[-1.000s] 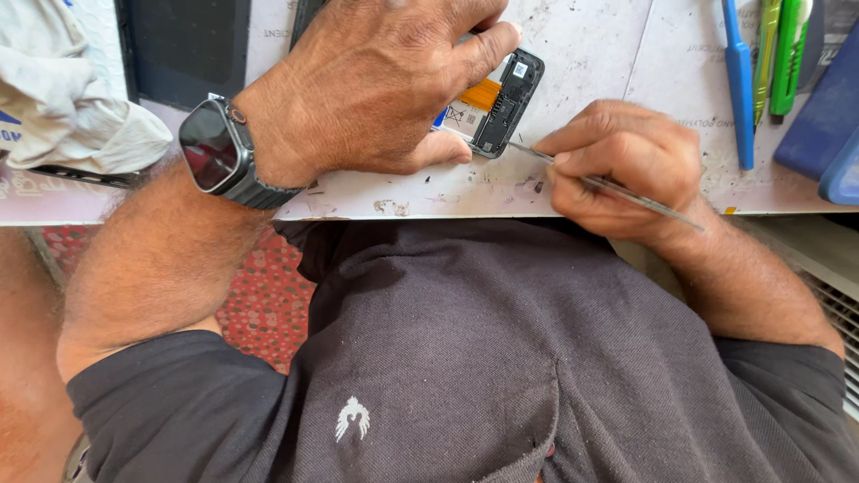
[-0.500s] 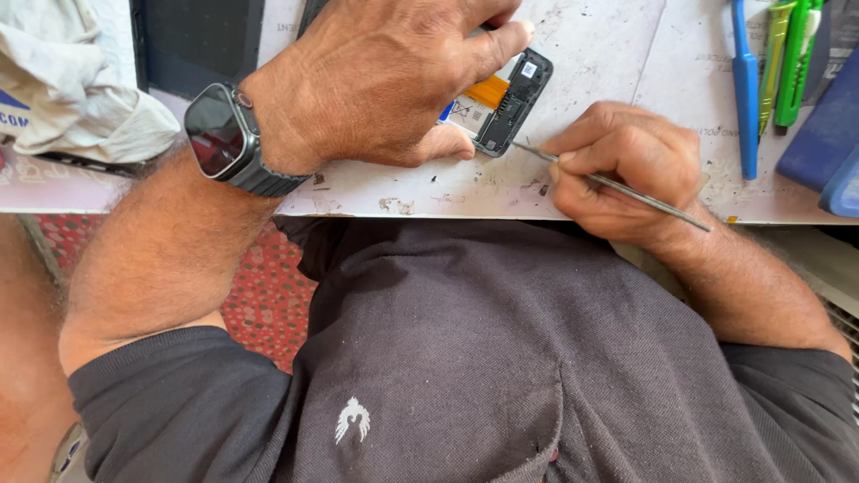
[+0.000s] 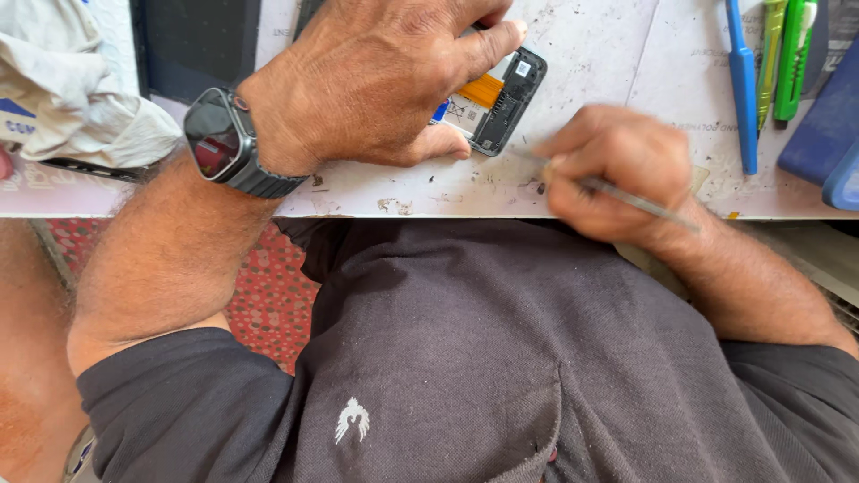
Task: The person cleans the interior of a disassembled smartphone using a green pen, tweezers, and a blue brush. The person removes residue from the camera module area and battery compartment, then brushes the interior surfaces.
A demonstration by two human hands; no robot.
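Right hand (image 3: pixel 617 170) pulled back (blurred), apparently gripping metal tool (image 3: pixel 626 192); left hand (image 3: pixel 376 80) pins phone (image 3: pixel 501 89).

A scuffed white worktop (image 3: pixel 608 54) carries an opened phone (image 3: pixel 501 89), blue tool (image 3: pixel 741 89), green tools (image 3: pixel 792 58) and crumpled cloth (image 3: pixel 72 98).

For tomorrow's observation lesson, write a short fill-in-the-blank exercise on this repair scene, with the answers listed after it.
1. The left hand presses an opened phone onto the ____ work surface.
2. The right hand holds a thin ____ tool.
3. The left wrist wears a dark ____.
4. At the far right lie green pens beside a ____ pry tool.

Missing words: white; metal; watch; blue
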